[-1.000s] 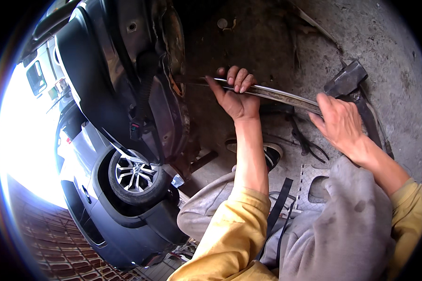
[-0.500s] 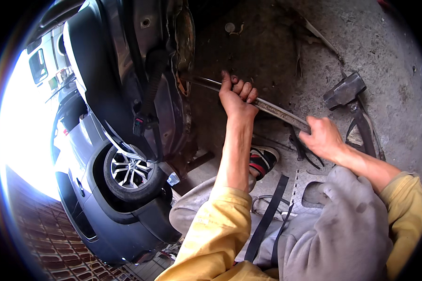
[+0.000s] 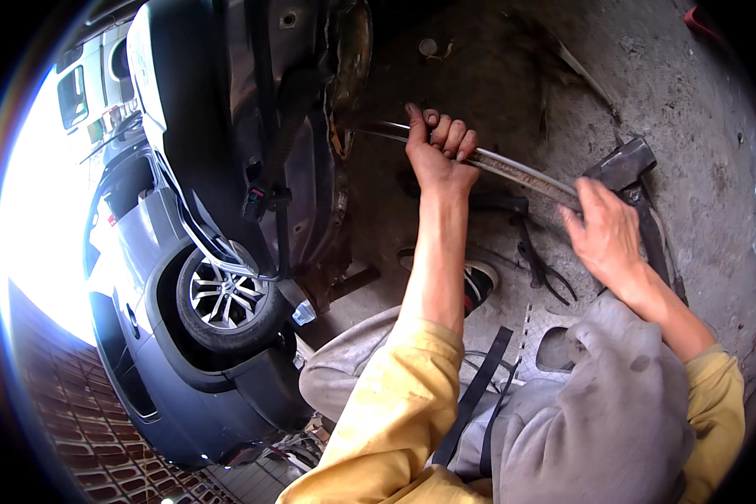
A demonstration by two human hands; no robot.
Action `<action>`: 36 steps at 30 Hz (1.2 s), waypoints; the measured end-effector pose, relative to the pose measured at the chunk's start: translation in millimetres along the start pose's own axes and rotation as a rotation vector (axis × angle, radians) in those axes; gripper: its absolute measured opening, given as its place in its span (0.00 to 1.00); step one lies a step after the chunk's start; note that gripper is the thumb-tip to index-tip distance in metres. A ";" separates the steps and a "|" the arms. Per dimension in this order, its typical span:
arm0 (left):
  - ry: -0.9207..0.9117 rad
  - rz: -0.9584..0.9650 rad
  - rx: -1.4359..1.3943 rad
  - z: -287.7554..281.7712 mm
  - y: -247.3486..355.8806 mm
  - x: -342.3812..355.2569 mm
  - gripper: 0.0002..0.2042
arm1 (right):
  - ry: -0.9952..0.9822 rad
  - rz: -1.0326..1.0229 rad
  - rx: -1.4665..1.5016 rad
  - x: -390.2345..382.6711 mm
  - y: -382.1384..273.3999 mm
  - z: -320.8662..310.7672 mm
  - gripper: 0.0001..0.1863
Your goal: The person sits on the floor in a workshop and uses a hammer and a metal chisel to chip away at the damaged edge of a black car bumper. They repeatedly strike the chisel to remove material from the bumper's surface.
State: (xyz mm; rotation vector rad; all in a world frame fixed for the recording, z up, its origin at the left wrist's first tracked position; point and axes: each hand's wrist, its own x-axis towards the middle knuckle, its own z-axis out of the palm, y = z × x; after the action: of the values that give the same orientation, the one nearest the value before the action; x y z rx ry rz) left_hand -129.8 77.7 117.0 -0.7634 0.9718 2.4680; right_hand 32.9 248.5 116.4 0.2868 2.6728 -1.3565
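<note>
My left hand [image 3: 443, 155] is wrapped round a long metal bar [image 3: 525, 175], which slants down to the right. Its far end reaches the ragged lower edge of a vehicle body part [image 3: 338, 139] at the left; whether the tip is hooked in there is too dark to see. At the bar's near end is my right hand [image 3: 605, 231], slightly blurred, with fingers stretched out and thumb apart. Its fingertips lie at or just over the bar's end; firm contact cannot be made out. Just beyond them lies a heavy hammer [image 3: 626, 164] on the floor.
Dark-handled pliers [image 3: 542, 265] lie on the concrete floor [image 3: 689, 109] near my shoe [image 3: 479, 281]. A thin metal strip [image 3: 586, 71] lies farther off. To the left hang a connector [image 3: 256, 202] and cable. Beyond stands a grey car [image 3: 202, 403] with its wheel [image 3: 224, 298].
My right hand has gone from gripping the bar's end to stretched fingers, shifting slightly up and right. My left hand keeps its hold. The whole view has shifted slightly.
</note>
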 end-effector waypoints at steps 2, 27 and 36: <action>-0.197 -0.001 -0.110 5.5 -10.5 6.6 0.18 | 0.132 -0.071 -0.177 8.4 6.2 -11.4 0.15; 0.411 -0.110 0.426 -11.0 -28.8 -22.4 0.22 | -0.508 0.459 0.442 -12.9 13.1 63.1 0.16; 0.526 -0.130 0.531 -14.9 -18.5 -28.0 0.19 | -0.545 0.532 0.534 -27.0 0.0 81.2 0.17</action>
State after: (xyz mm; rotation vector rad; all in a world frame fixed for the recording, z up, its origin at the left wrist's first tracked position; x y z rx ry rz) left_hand -93.1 75.8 115.6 -1.2503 1.6102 1.7884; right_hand 61.7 179.9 74.1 0.5378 1.6189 -1.6285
